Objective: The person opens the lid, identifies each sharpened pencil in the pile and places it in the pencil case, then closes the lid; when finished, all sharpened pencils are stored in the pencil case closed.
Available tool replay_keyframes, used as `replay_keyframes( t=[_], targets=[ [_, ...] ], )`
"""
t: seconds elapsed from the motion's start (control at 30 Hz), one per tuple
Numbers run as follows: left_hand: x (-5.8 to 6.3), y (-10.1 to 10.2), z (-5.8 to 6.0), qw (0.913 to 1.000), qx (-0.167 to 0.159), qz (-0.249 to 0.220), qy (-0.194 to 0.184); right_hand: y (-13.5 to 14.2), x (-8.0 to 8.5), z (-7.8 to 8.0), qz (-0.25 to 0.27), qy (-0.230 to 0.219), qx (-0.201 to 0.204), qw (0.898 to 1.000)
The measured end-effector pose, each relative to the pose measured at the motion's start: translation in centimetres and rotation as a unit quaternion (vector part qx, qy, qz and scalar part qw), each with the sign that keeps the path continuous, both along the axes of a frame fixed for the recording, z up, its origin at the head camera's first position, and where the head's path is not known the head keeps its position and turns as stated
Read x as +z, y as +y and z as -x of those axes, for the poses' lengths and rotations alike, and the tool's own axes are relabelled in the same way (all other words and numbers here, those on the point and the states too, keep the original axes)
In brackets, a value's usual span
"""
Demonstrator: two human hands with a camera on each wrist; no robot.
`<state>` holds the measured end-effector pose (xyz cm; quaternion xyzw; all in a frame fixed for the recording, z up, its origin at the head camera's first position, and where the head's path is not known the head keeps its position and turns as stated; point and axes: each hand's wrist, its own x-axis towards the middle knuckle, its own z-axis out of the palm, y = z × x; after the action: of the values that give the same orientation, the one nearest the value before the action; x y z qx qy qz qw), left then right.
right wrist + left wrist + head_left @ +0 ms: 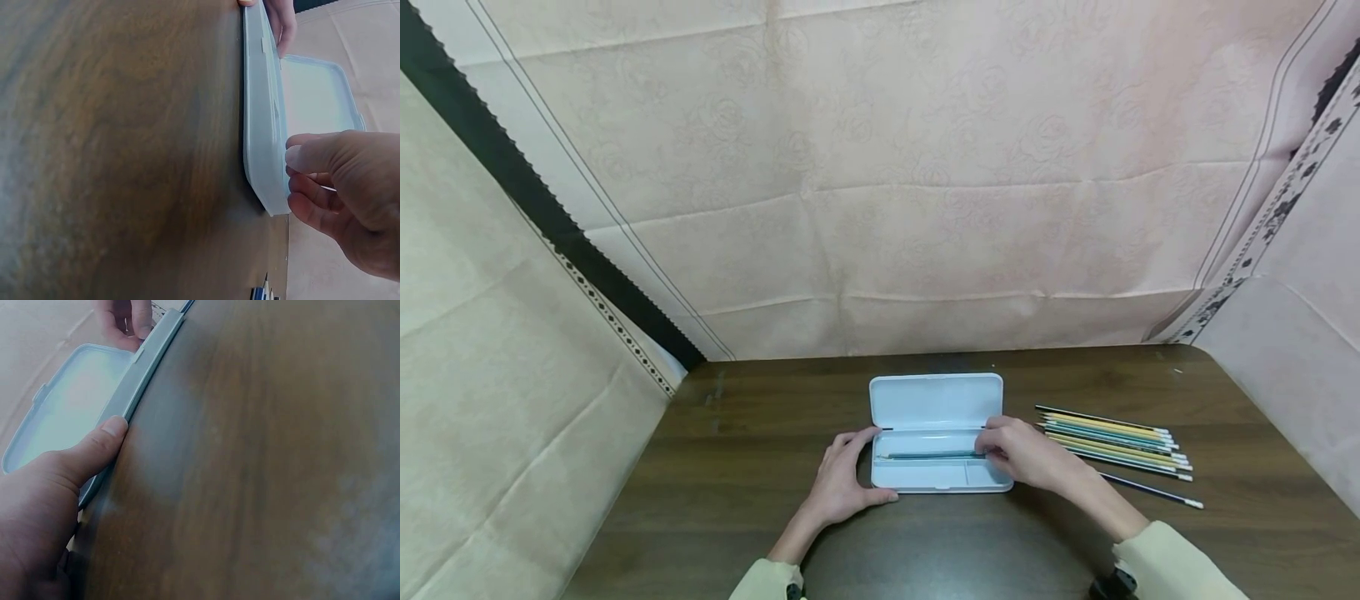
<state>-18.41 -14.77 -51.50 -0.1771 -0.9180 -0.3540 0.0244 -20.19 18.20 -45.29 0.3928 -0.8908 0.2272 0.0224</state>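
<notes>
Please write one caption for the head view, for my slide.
Left hand grips an open case, right hand holds a pencil inside; more pencils lie rightward.

In the head view, the right hand's [1026, 454] grip hides one end of the pencil [928, 455] in the case [917, 477]; we see both sleeves [1180, 562] cut by the lower edge. Right wrist: we find the outer pencils [257, 294] cropped. Left wrist: the left hand [50, 500] covers part of the case; the tabletop [250, 456] blurs.
</notes>
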Motion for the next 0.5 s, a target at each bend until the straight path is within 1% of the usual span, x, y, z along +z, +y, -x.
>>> replay_keyframes(
  t=[0.13, 0.2, 0.33, 0.43, 0.5],
  targets=[
    [0.0, 0.1, 0.0, 1.0, 0.0, -0.002, -0.005, 0.9, 0.1, -0.3, 0.015, -0.003, -0.009, 1.0],
    [0.0, 0.1, 0.0, 1.0, 0.0, -0.002, -0.006, 1.9, 0.1, -0.4, 0.029, 0.007, -0.015, 0.999],
    [0.0, 0.2, 0.0, 1.0, -0.001, -0.003, -0.006, 5.1, 0.0, -0.7, 0.066, 0.065, -0.026, 0.995],
    [0.1, 0.1, 0.0, 1.0, 0.001, -0.004, -0.006, 8.1, -0.4, -1.1, 0.089, 0.117, -0.044, 0.988],
    [0.1, 0.0, 0.0, 1.0, 0.002, -0.005, -0.005, 10.0, -0.7, -1.6, 0.096, 0.143, -0.058, 0.983]
  ],
)
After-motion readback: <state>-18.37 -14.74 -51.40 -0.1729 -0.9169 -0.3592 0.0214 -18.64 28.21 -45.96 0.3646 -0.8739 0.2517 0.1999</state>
